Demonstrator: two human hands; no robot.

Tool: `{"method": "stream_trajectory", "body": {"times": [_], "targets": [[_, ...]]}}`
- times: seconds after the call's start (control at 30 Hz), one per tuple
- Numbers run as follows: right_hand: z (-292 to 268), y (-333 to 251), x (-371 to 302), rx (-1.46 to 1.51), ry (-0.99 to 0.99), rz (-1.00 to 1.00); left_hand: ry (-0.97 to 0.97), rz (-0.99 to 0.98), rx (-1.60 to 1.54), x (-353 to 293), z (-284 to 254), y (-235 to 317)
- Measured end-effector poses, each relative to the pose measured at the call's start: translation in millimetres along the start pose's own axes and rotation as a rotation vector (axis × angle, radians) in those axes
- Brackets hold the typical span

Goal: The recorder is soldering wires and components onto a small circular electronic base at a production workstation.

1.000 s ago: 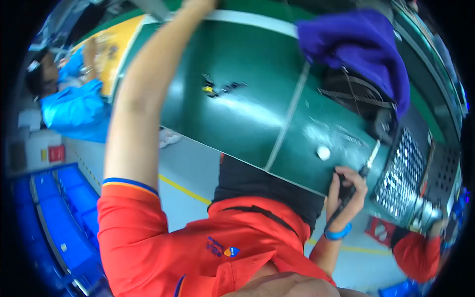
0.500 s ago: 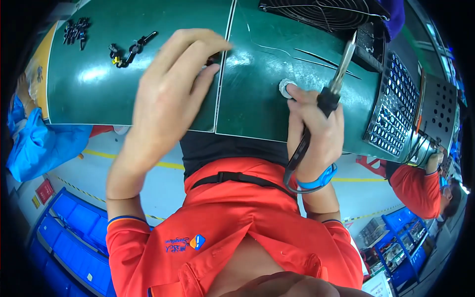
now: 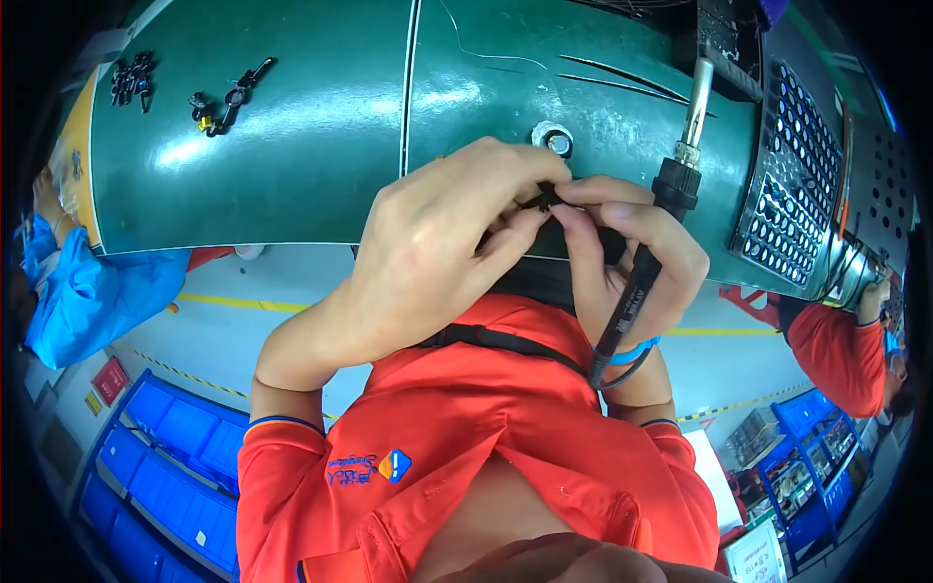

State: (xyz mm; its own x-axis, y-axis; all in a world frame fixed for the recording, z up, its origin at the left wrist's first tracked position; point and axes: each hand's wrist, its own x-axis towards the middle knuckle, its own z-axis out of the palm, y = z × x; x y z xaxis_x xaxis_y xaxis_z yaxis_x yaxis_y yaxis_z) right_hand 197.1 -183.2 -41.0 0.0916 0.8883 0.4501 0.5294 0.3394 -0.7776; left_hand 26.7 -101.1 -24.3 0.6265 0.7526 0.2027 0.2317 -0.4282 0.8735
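In front of my waist, my left hand and my right hand meet at the fingertips. Between them is a small black part, mostly covered by the fingers. My left thumb and index finger pinch it from one side, and my right fingertips touch it from the other. A soldering iron lies across my right hand, its metal tip pointing up and away and its cord trailing down by my wrist. Just beyond the fingertips, a small round whitish piece with a shiny centre rests on the green table.
Tweezers and a thin wire lie farther back. A black box stands behind the iron's tip. At right is a tray with rows of oval pieces. Black parts lie at left. People sit at both sides.
My left hand has moved right and toward me, bringing the black part to my right hand. My right fingers have left the round whitish piece. The iron stays in my right hand.
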Motion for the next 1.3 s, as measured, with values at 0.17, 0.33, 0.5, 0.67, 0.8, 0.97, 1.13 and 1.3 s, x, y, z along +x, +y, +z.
{"method": "stream_trajectory", "body": {"times": [0.17, 0.33, 0.5, 0.67, 0.8, 0.97, 1.13, 1.3], "targets": [[4.9, -2.6, -5.4, 0.022, 0.096, 0.041, -0.055, 0.059, 0.009, 0.9, -7.5, -4.2], [0.1, -4.9, -3.9, -0.032, 0.049, 0.058, -0.01, -0.073, -0.017, 1.1, -4.4, 2.3], [-7.2, -8.2, 2.9, -0.061, -0.04, 0.008, -0.058, -0.003, -0.058, 8.0, -13.1, -0.4], [-10.6, 3.6, 3.3, 0.001, 0.004, -0.011, 0.009, -0.047, -0.013, 32.1, -16.5, -13.4], [-4.6, 4.0, 9.9, -0.122, 0.386, -0.03, 0.043, -0.069, 0.013, 32.2, -12.2, -14.2], [-23.5, 3.5, 23.5, -0.151, 0.59, -0.07, 0.004, -0.011, 0.036, 38.5, -12.7, -14.4], [-24.9, 14.8, 29.1, -0.01, 0.561, -0.319, 0.03, 0.082, 0.108, 41.6, -10.0, -12.7], [-22.9, 13.7, 27.0, -0.15, 0.406, -0.379, 0.048, 0.102, 0.099, 41.0, -8.2, -15.6]]}}
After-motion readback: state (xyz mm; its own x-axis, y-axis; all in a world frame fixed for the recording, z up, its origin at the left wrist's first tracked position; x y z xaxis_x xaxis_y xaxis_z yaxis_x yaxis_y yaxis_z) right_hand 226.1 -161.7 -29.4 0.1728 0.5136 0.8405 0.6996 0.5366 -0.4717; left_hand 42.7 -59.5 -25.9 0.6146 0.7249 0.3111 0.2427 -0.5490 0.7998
